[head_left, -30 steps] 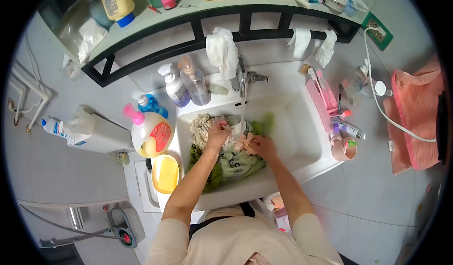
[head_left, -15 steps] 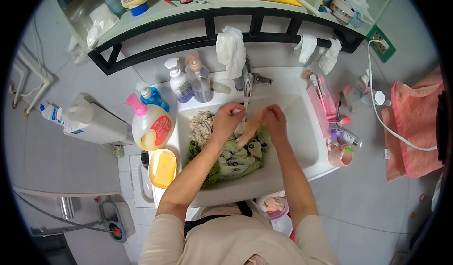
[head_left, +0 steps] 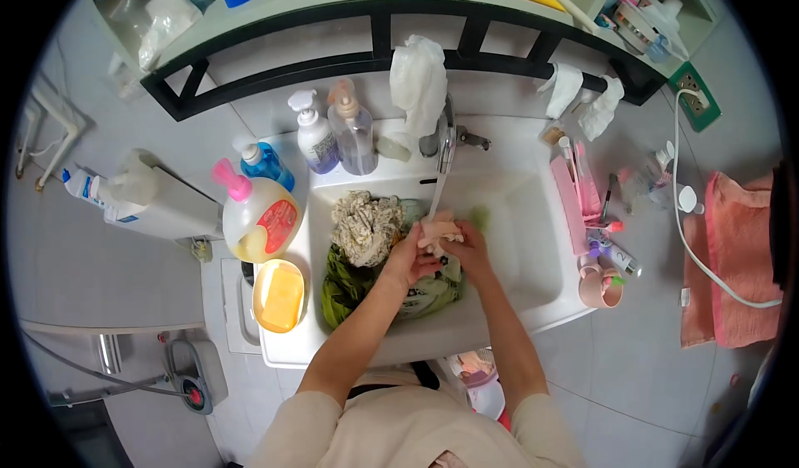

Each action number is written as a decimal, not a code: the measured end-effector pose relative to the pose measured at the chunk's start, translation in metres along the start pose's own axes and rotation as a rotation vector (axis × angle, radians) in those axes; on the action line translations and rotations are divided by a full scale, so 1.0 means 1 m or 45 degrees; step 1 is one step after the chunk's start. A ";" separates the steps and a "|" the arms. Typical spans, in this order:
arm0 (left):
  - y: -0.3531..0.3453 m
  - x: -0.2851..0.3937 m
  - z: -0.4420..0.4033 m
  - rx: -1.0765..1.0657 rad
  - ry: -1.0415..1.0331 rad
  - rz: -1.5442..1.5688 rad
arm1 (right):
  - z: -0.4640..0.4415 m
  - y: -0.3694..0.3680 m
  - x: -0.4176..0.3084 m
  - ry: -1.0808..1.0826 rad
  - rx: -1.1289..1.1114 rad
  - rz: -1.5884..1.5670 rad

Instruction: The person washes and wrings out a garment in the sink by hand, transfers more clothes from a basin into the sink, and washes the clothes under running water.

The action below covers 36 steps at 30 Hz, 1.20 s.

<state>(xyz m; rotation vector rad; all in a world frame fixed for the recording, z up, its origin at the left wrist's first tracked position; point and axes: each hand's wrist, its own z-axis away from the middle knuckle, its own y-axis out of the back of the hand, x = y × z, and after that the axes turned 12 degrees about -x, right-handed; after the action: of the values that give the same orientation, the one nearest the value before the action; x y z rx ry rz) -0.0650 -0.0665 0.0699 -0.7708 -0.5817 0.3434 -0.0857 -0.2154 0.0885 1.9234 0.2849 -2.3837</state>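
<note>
Under the tap (head_left: 448,135), my two hands hold a small, bunched, pale pink cloth (head_left: 439,231). My left hand (head_left: 405,258) closes round its left side, with some fingers curled beneath it. On its right side, my right hand (head_left: 473,253) grips it between thumb and fingers. A thin stream of water (head_left: 435,195) falls onto the cloth. Below and left of my hands lie wet clothes in the white sink (head_left: 533,235): a cream patterned bundle (head_left: 366,226), a dark green fabric (head_left: 344,286) and a pale green printed fabric (head_left: 429,297), partly hidden by my hands.
Pump bottles (head_left: 352,135) line the sink's back left. A soap dish (head_left: 279,296) with a yellow bar sits on the left rim. On the right are a pink holder (head_left: 568,206) and a pink cup (head_left: 599,287). A black rail (head_left: 300,70) runs above.
The pink cloth was stretched slantwise between my hands and is now gathered up under the water. My hands have come closer together and lower. The view has shifted slightly.
</note>
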 end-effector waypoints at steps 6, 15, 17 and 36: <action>0.005 -0.013 -0.043 -0.165 -0.317 0.102 | 0.006 0.011 -0.015 0.010 0.263 -0.551; -0.049 0.004 -0.003 -0.409 -0.141 0.273 | -0.035 0.013 -0.008 0.145 -0.173 -1.001; -0.047 0.005 0.000 -0.425 -0.092 0.125 | -0.050 0.023 -0.010 0.109 -0.234 -0.593; -0.016 0.020 -0.021 0.182 -0.457 -0.439 | -0.075 0.008 -0.008 0.147 0.169 -0.011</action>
<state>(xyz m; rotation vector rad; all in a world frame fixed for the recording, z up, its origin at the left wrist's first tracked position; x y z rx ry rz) -0.0349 -0.0789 0.0774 -0.4601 -1.0017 0.2007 -0.0102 -0.2096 0.0802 2.1252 0.1445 -2.3567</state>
